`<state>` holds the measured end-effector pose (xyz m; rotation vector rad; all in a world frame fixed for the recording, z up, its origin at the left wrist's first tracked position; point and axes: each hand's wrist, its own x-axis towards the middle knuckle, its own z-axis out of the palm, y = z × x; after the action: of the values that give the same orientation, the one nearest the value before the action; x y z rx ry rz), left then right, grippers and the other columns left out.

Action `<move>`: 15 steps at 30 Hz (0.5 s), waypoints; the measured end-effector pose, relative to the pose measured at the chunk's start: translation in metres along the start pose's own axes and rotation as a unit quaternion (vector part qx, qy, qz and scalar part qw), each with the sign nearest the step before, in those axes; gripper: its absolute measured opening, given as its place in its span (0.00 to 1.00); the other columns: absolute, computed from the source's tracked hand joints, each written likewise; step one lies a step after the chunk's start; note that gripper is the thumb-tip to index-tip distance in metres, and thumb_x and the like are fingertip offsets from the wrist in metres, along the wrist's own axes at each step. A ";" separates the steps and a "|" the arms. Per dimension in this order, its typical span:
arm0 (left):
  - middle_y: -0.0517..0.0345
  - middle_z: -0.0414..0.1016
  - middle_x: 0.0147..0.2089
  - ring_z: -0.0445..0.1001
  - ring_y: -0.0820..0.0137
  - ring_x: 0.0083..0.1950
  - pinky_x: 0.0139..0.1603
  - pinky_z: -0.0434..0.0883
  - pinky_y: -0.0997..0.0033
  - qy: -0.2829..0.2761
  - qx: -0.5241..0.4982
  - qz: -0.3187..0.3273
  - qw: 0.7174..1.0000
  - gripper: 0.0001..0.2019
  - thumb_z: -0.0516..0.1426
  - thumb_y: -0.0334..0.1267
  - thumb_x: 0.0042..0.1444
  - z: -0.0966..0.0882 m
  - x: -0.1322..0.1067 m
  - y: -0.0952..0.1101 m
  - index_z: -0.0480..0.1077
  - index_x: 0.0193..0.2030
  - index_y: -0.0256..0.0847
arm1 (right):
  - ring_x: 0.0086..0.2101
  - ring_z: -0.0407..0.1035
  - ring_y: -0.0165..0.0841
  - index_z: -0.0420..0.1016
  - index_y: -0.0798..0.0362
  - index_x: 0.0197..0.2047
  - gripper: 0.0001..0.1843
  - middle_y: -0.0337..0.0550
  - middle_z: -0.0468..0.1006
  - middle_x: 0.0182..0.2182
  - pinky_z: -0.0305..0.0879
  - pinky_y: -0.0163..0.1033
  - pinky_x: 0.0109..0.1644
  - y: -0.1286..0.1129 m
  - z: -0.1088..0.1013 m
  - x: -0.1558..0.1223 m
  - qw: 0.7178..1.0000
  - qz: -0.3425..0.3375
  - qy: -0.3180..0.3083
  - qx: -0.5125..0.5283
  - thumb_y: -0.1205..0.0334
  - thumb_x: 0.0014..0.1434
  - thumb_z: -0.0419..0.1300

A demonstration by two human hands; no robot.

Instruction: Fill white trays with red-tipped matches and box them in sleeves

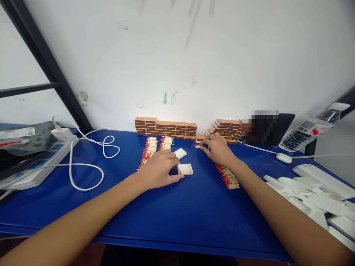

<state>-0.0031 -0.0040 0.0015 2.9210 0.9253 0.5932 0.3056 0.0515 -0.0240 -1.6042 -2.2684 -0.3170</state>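
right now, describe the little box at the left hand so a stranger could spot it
On the blue table, look before the row of stacked brown matchboxes, where the left hand rests. At its fingertips lies a small white tray. Unlike the plain white box just behind it, it is open with matchsticks inside.

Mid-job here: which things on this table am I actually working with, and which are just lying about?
In hand: left hand on tray of matches; right hand at loose matches; match rows; spare white tray; stacked matchboxes.
Lying about: power strip; white cable; mouse; grey bag.
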 end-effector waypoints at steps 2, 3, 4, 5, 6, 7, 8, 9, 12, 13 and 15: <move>0.50 0.83 0.45 0.80 0.57 0.50 0.52 0.75 0.56 -0.001 0.002 -0.001 1.000 0.13 0.69 0.47 0.64 -0.001 0.000 0.000 0.81 0.46 0.39 | 0.50 0.67 0.51 0.84 0.51 0.42 0.10 0.56 0.81 0.45 0.63 0.54 0.55 0.000 0.000 0.000 1.000 -0.002 0.004 0.022 0.61 0.70 0.59; 0.51 0.83 0.45 0.80 0.57 0.50 0.52 0.75 0.56 -0.002 0.002 -0.001 1.000 0.13 0.69 0.47 0.64 -0.001 0.000 0.000 0.81 0.46 0.39 | 0.49 0.67 0.50 0.83 0.51 0.41 0.10 0.55 0.81 0.44 0.63 0.54 0.55 0.000 0.000 0.000 0.999 -0.002 0.002 0.034 0.61 0.69 0.60; 0.51 0.83 0.45 0.80 0.57 0.50 0.52 0.75 0.57 -0.002 0.000 -0.002 1.000 0.13 0.69 0.47 0.64 -0.001 0.000 0.000 0.81 0.46 0.39 | 0.48 0.67 0.50 0.82 0.51 0.40 0.09 0.54 0.81 0.43 0.64 0.54 0.55 0.001 -0.001 0.000 0.999 -0.003 -0.003 0.045 0.61 0.69 0.60; 0.51 0.83 0.45 0.80 0.56 0.50 0.52 0.75 0.57 -0.002 -0.001 -0.002 1.000 0.13 0.69 0.47 0.64 -0.002 0.001 0.000 0.81 0.46 0.39 | 0.48 0.67 0.49 0.82 0.51 0.40 0.09 0.54 0.81 0.42 0.64 0.54 0.54 0.001 -0.001 0.000 0.998 -0.005 -0.011 0.055 0.60 0.69 0.60; 0.51 0.83 0.45 0.80 0.56 0.50 0.52 0.75 0.57 -0.003 -0.002 -0.002 1.000 0.13 0.69 0.47 0.64 -0.002 0.001 0.000 0.81 0.46 0.40 | 0.47 0.67 0.49 0.81 0.51 0.39 0.09 0.54 0.81 0.42 0.64 0.54 0.54 0.001 -0.002 -0.001 0.998 -0.006 -0.020 0.065 0.60 0.68 0.60; 0.51 0.83 0.45 0.80 0.56 0.50 0.52 0.75 0.57 -0.003 -0.003 -0.002 1.000 0.13 0.69 0.47 0.64 -0.002 0.001 0.000 0.81 0.46 0.40 | 0.47 0.67 0.49 0.81 0.51 0.39 0.09 0.53 0.81 0.41 0.64 0.53 0.54 0.002 -0.003 -0.002 0.997 -0.009 -0.029 0.074 0.59 0.68 0.61; 0.51 0.83 0.45 0.80 0.57 0.50 0.52 0.75 0.57 -0.002 -0.003 -0.002 1.000 0.13 0.68 0.47 0.64 -0.002 0.001 0.000 0.81 0.46 0.40 | 0.47 0.68 0.49 0.82 0.51 0.38 0.09 0.53 0.81 0.41 0.64 0.53 0.53 0.002 -0.004 -0.002 0.996 -0.010 -0.038 0.083 0.59 0.68 0.62; 0.51 0.83 0.45 0.80 0.57 0.50 0.52 0.75 0.57 -0.001 -0.003 -0.002 1.000 0.13 0.68 0.47 0.64 -0.002 0.001 -0.001 0.81 0.46 0.40 | 0.47 0.68 0.49 0.82 0.51 0.38 0.09 0.53 0.81 0.41 0.64 0.52 0.53 0.002 -0.005 -0.003 0.995 -0.011 -0.047 0.092 0.58 0.68 0.62; 0.51 0.82 0.44 0.80 0.58 0.49 0.52 0.75 0.58 0.000 -0.004 -0.001 1.000 0.12 0.68 0.47 0.65 -0.002 0.000 -0.001 0.81 0.46 0.40 | 0.47 0.70 0.48 0.82 0.50 0.37 0.08 0.52 0.82 0.41 0.65 0.51 0.53 0.000 -0.009 -0.006 0.990 -0.011 -0.078 0.119 0.58 0.67 0.63; 0.51 0.82 0.44 0.80 0.58 0.49 0.52 0.75 0.58 -0.003 -0.006 -0.001 1.000 0.12 0.68 0.47 0.65 -0.001 0.000 -0.001 0.81 0.46 0.40 | 0.48 0.70 0.48 0.82 0.50 0.38 0.08 0.52 0.82 0.42 0.65 0.51 0.53 -0.002 -0.011 -0.006 0.988 -0.010 -0.087 0.126 0.58 0.67 0.63; 0.51 0.83 0.45 0.80 0.58 0.50 0.52 0.75 0.58 -0.007 -0.010 -0.002 1.000 0.12 0.68 0.47 0.65 -0.002 0.000 -0.001 0.81 0.46 0.40 | 0.48 0.71 0.48 0.82 0.50 0.38 0.09 0.51 0.82 0.42 0.65 0.51 0.53 -0.004 -0.015 -0.008 0.986 -0.010 -0.098 0.132 0.57 0.67 0.63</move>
<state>-0.0041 -0.0034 0.0028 2.9016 0.9172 0.5768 0.3063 0.0377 -0.0138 -1.5323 -2.3517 0.1402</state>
